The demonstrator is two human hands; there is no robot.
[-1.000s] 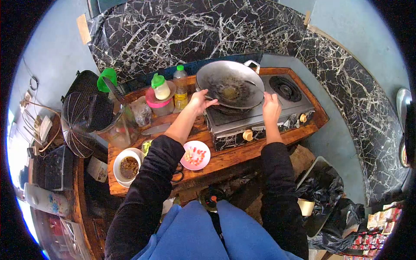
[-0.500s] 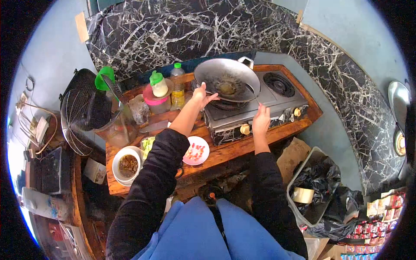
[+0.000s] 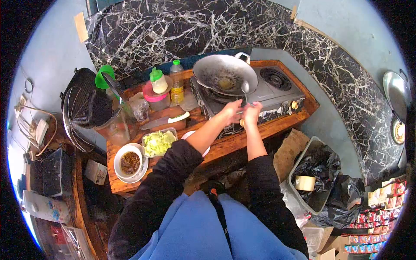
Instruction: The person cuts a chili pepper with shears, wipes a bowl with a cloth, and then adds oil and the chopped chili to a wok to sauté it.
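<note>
A dark wok (image 3: 221, 76) with some oil at its bottom sits on the left burner of the stove (image 3: 277, 97). My right hand (image 3: 252, 113) is closed around the handle of a metal spoon (image 3: 245, 88), whose bowl is over the wok's near rim. Right beside it, in front of the stove, my left hand (image 3: 233, 112) has its fingers drawn together; what they grip is hidden. A stove knob partly shows under the two hands.
Left of the stove are a knife (image 3: 164, 121), chopped greens (image 3: 158, 143), a bowl of dark sauce (image 3: 129, 163), a partly covered plate (image 3: 205, 151), an oil bottle (image 3: 177, 84) and a green-topped bottle (image 3: 158, 81). A bin (image 3: 294, 186) stands below right.
My left hand has let go of the wok's rim and come down beside my right hand. The spoon and my right hand have shifted left. The wok now sits lower and flatter on the burner.
</note>
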